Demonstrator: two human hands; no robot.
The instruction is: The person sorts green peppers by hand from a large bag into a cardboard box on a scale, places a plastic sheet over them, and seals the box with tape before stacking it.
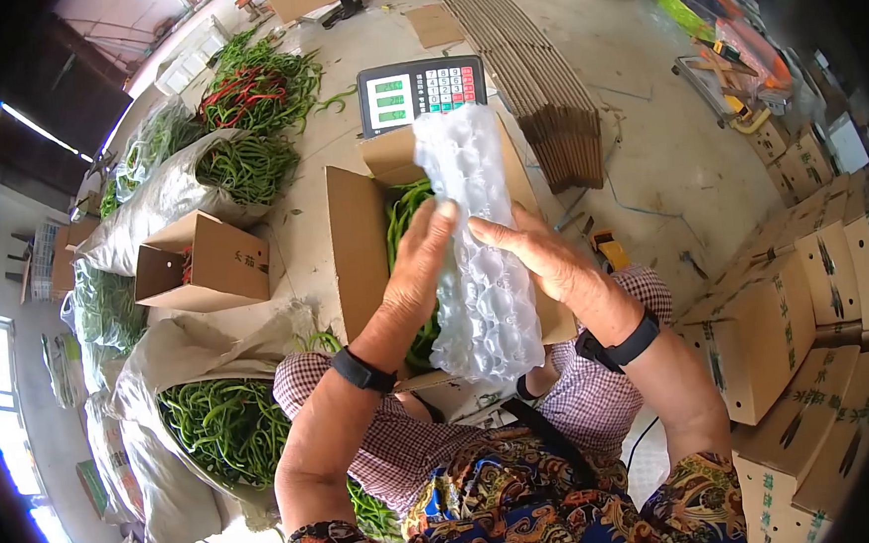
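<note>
A long folded piece of clear bubble wrap point(487, 313) is held above an open cardboard box point(359, 256) between my knees. My left hand point(420, 252) grips its left edge, thumb on top and fingers partly hidden. From the other side my right hand point(543, 255) grips it, thumb across the top and the other fingers mostly out of sight. Green chili peppers point(406, 218) show inside the box, to the left of the wrap. Much of the box's inside is covered by the wrap. A digital scale display point(421, 88) stands just beyond the box.
At left are a sack of green peppers point(220, 424), a smaller open box point(221, 275), another pepper sack point(177, 203) and a pile with red peppers point(245, 94). Flattened cartons point(521, 57) lie ahead right. Stacked boxes point(757, 341) stand at right; a yellow tape dispenser point(609, 251) is nearby.
</note>
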